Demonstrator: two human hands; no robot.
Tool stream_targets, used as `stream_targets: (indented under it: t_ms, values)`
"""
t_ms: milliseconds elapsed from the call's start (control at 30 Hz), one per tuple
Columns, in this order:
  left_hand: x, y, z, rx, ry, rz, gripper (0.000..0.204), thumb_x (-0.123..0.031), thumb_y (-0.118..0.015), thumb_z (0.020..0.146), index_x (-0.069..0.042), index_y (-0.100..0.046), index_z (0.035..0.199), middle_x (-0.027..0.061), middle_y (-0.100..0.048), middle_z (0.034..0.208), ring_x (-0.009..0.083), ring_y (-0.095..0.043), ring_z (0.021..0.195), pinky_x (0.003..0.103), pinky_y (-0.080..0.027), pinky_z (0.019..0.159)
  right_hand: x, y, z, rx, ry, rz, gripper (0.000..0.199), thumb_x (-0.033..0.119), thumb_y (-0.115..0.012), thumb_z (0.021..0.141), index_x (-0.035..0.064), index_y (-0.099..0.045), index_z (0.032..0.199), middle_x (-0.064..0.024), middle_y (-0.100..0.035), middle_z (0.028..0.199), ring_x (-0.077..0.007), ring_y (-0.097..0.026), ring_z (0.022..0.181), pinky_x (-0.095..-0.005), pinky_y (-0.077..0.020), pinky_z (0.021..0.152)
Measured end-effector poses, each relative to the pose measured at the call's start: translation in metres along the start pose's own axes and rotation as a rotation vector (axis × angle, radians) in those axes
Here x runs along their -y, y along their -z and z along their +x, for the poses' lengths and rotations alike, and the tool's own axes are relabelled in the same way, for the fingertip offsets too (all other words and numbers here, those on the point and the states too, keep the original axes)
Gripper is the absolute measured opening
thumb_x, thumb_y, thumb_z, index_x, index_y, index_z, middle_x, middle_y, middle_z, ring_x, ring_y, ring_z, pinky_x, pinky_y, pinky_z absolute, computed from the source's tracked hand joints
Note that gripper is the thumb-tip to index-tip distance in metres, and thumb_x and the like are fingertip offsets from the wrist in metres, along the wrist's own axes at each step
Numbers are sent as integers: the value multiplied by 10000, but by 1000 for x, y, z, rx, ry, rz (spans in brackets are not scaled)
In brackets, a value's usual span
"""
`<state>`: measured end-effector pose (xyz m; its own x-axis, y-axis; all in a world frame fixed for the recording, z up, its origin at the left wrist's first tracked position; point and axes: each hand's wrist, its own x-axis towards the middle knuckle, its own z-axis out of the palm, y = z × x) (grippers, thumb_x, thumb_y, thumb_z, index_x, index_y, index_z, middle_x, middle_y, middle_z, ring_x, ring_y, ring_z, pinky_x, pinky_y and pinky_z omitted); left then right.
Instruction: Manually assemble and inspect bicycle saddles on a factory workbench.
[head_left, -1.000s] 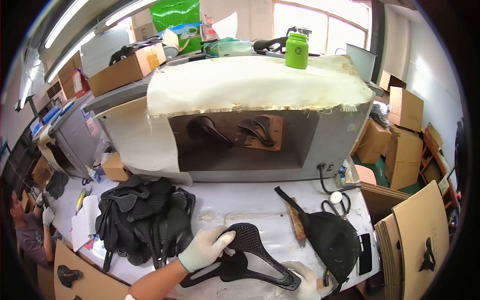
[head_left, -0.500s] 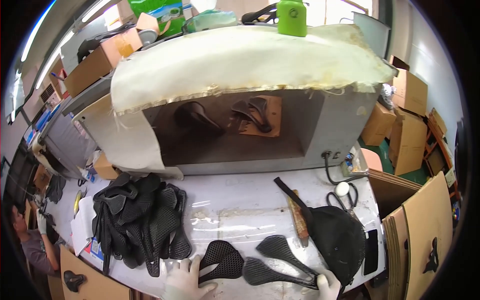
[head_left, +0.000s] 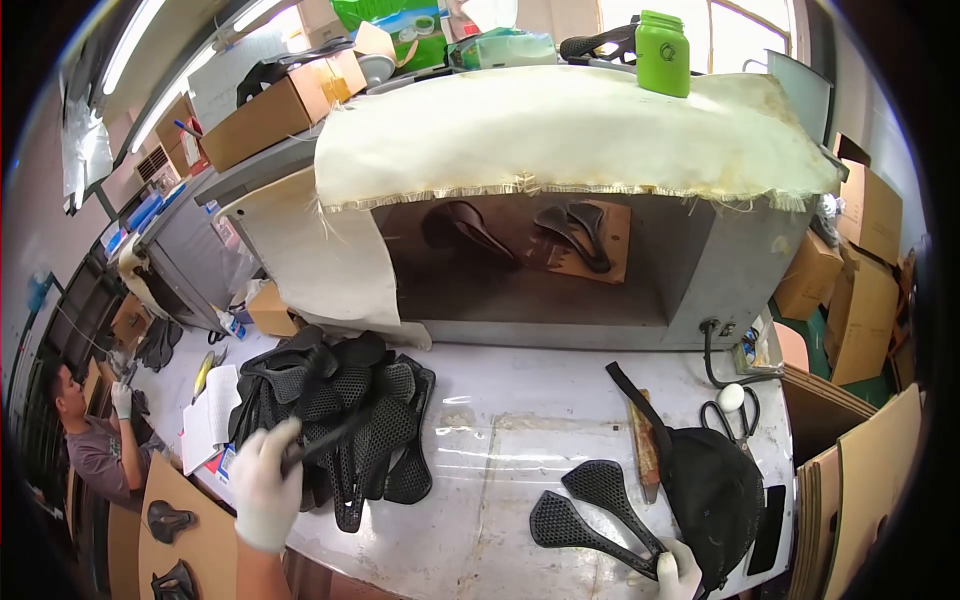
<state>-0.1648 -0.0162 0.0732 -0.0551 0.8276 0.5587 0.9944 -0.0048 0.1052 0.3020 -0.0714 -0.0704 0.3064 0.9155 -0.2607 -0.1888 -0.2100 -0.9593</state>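
My left hand (head_left: 266, 487), in a white glove, is raised at the front of a heap of black mesh bike saddle pads (head_left: 345, 410). Its fingers are closed on a black saddle pad (head_left: 335, 440), smeared by motion, over the heap. At the lower right, my gloved right hand (head_left: 678, 572) pinches the narrow nose of another black mesh saddle pad (head_left: 606, 500). That pad's two wide lobes spread to the left, low over the white table (head_left: 490, 440).
A grey box-shaped oven (head_left: 560, 337) holds dark saddles. A black cap (head_left: 708, 500), wooden-handled tool (head_left: 645, 450), scissors (head_left: 735, 420) and phone (head_left: 768, 530) lie at right. Cardboard sheets (head_left: 860, 490) stand beside the table. A co-worker (head_left: 100, 450) is at far left.
My left hand has lifted a saddle pad from the table and carried it up and left to the heap. The right hand still holds its pad by the nose. The view has shifted left.
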Motion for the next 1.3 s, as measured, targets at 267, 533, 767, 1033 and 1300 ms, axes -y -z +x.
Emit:
stream_targets:
  t_ms: [267,533,767,1033,1300]
  values:
    - [-31,-51,49,82,-49,-203,453,-180,-847,794,-15,-701,1190,162,-674,1019,367,-666,946,455,-551,836,12,-14,-10,85,86,-124,374,182,-657,1039,-85,-667,1301,-123,-715,1209,-212,-665,1098,-339,-510,985]
    - [-178,-14,99,-117,-988,-842,208,-60,-754,715,-41,-668,903,137,-665,855,285,-663,743,409,-532,684,9,-19,-5,37,184,-235,361,148,-632,1007,-106,-682,1258,-169,-740,1146,-246,-696,1044,-354,-536,964]
    - [-226,54,76,206,-566,-508,477,-443,-611,608,-25,-660,833,99,-594,751,275,-544,577,365,-433,471,10,-16,-4,50,184,-318,461,247,-647,998,-136,-648,1256,-172,-741,1041,-214,-704,936,-350,-571,882]
    - [-246,21,54,-405,-562,-449,189,-225,-571,943,-66,-526,1036,123,-597,736,255,-517,524,377,-419,426,-11,-5,-6,98,124,-268,415,131,-619,959,-123,-664,1284,-202,-774,1084,-231,-741,1005,-352,-568,951]
    - [-212,51,40,-86,-730,-399,302,70,-646,869,-39,-454,1075,125,-572,732,259,-545,544,389,-450,439,-2,-12,-8,133,131,-295,402,134,-637,946,-104,-680,1267,-216,-776,1119,-248,-758,1051,-347,-565,967]
